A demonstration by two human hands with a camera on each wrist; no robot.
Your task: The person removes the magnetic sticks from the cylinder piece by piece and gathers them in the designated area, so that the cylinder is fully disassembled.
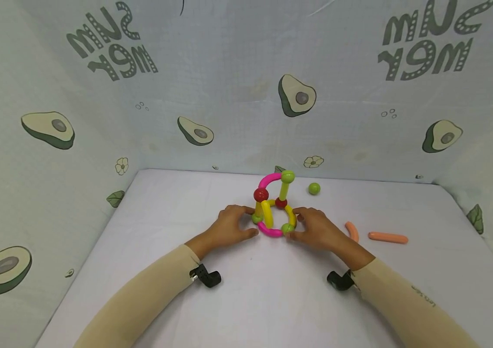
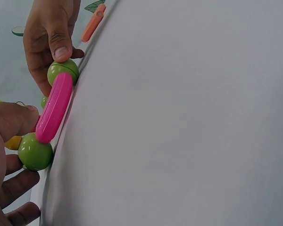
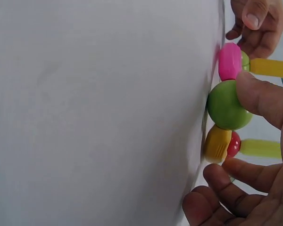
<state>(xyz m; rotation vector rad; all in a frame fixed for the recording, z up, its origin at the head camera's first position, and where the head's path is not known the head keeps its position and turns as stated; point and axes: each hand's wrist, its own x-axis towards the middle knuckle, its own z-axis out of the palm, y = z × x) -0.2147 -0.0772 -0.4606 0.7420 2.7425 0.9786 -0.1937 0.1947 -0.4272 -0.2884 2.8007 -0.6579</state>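
Observation:
A stick-and-ball construction toy (image 1: 271, 232) stands on the white table, built of pink, yellow and light green rods with red and green balls. My right hand (image 1: 318, 229) pinches its near right corner. In the right wrist view the thumb lies on a green ball (image 3: 228, 106) and a fingertip meets a yellow rod (image 3: 218, 145). At the left corner, my left hand (image 1: 230, 225) spreads its thumb and fingers around another green ball (image 2: 35, 152). Its index finger is close to that ball; whether it touches is unclear. A pink curved rod (image 2: 55, 108) joins the two balls.
A loose green ball (image 1: 314, 188) lies behind the toy to the right. Beyond my right hand are a curved orange rod (image 1: 352, 231) and a straight orange rod (image 1: 388, 237). An avocado-printed cloth (image 1: 246, 92) hangs behind the table.

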